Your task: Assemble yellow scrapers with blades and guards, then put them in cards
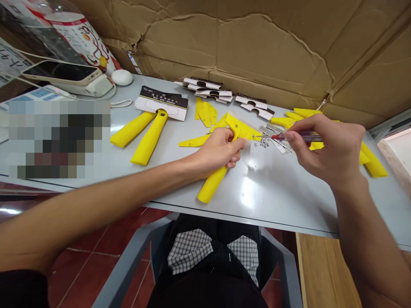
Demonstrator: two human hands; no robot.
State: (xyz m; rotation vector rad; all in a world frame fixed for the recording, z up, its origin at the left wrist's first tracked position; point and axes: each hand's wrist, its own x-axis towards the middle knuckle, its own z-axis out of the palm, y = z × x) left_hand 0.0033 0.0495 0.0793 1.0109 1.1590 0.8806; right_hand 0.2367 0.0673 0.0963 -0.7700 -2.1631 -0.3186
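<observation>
Yellow plastic scraper (243,129): over the middle of the bench (308,192), handle end towards the front edge, flared head angled to the back and right. Left hand (218,147) closed round its neck: fingers curled, thumb laid across towards the head. Left forearm enters from the lower left and crosses the front edge, nearly straight at the wrist.

Right hand (327,149) raised above the bench, forearm coming up over the front edge near the right corner. Thumb and index finger pinch a screwdriver (278,137), held roughly level, shaft pointing left. Its tip is at the right part of the scraper head; cannot tell whether a screw is seated there.

Just beside the tip: a heap of small screws (264,143). Touching or next to it, flat metal strips (280,146). Yellow flat plates (205,113) lie behind the left hand, towards the back edge; more yellow parts (303,112) lie behind the right hand.

Back edge, centre: folded black-and-white cards (255,104). Left of centre: a printed card (163,105) marked TGJ-001, two yellow handles (149,139) extending from it frontward. Back left corner: phone (61,70). Cardboard (224,47) stands behind the back edge.
</observation>
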